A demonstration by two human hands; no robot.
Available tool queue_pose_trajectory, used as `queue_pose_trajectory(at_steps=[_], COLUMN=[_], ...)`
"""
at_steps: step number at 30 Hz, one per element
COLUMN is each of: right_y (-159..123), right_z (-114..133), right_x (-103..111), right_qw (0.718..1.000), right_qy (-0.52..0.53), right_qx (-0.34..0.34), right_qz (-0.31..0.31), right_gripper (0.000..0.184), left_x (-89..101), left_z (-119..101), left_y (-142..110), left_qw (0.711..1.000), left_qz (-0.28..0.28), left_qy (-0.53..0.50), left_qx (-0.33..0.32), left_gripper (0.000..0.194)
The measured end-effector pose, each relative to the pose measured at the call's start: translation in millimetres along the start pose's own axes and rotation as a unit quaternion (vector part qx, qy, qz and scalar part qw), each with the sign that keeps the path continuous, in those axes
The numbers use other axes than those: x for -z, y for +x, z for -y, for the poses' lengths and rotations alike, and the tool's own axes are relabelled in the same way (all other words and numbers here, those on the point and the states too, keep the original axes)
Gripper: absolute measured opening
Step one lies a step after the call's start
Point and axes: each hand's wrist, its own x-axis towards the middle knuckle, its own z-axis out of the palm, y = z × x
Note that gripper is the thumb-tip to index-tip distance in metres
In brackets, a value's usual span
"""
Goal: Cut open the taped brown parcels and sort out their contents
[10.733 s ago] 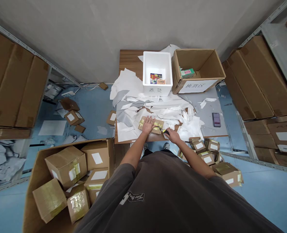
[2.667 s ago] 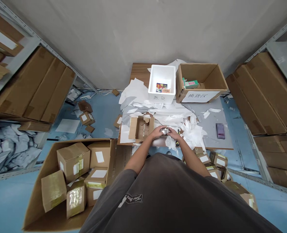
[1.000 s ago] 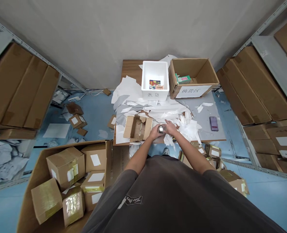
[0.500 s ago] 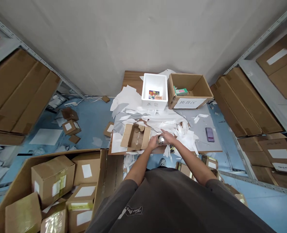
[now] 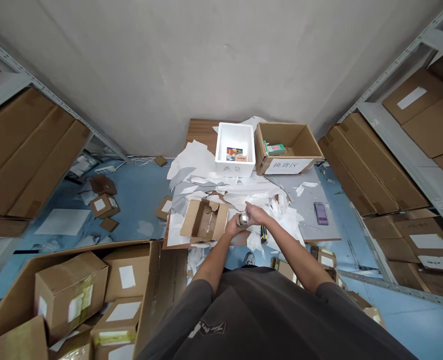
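Near the table's front edge, both hands hold a small shiny silver object with a rounded end (image 5: 243, 218); its exact kind cannot be made out. My left hand (image 5: 232, 226) is closed round its left and lower side. On the other side, my right hand (image 5: 257, 215) grips it with fingers closed. Just left of my hands lies an opened cardboard box (image 5: 188, 219), its flaps spread. A black and yellow tool, apparently a utility knife (image 5: 263, 234), rests below my right wrist. Torn white paper (image 5: 287, 220) surrounds the hands.
At the table's back stand a white foam box (image 5: 235, 170) with small packages and a labelled cardboard box (image 5: 289, 167) holding a green carton. A purple pixelated item (image 5: 321, 213) lies right. A large carton (image 5: 154, 280) of parcels stands lower left; shelves (image 5: 412, 140) flank the table.
The camera view has shifted slightly, so the table sits lower in it. Both hands still hold the silver object, which seems turned a little. The knife shows more fully.
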Motion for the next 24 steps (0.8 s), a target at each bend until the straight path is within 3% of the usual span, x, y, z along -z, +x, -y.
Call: queue_pose_trajectory(at_steps=[5,10,12,15,17,19,24], right_y=[-14.2,-33.3,-38.4,-43.3,-44.2,-42.7,-30.4], right_z=[8.6,28.2,37.2,46.6,49.6,51.6,63.1], right_x=[33.0,102.0,130.8,159.2,165.7,164.3,147.8], right_qw=[1.0,0.995,0.993,0.985,0.973,0.956,0.921], right_qy=[0.026,0.082,0.1,0.145,0.189,0.238,0.325], right_qx=[0.008,0.029,0.039,0.049,0.063,0.077,0.069], right_qz=[-0.008,-0.046,-0.054,-0.078,-0.118,-0.153,-0.205], right_gripper=[0.071,0.072,0.064,0.056,0.052,0.049,0.061], left_x=[-2.5,-0.1,0.8,7.2,18.3,35.2,82.9], left_z=[0.5,-5.7,-12.4,-29.5,-45.0,-63.9,-127.6], left_y=[-2.9,-1.9,-1.9,-5.6,-11.9,-20.0,-26.3], left_qw=[0.998,0.996,0.994,0.988,0.986,0.988,0.982], left_qz=[-0.035,-0.041,-0.045,-0.067,-0.075,-0.078,-0.149], left_qy=[-0.046,-0.076,-0.093,-0.136,-0.147,-0.135,-0.034], left_qx=[-0.004,0.022,0.036,0.04,0.04,0.018,-0.115], left_gripper=[0.079,0.084,0.098,0.137,0.156,0.158,0.119])
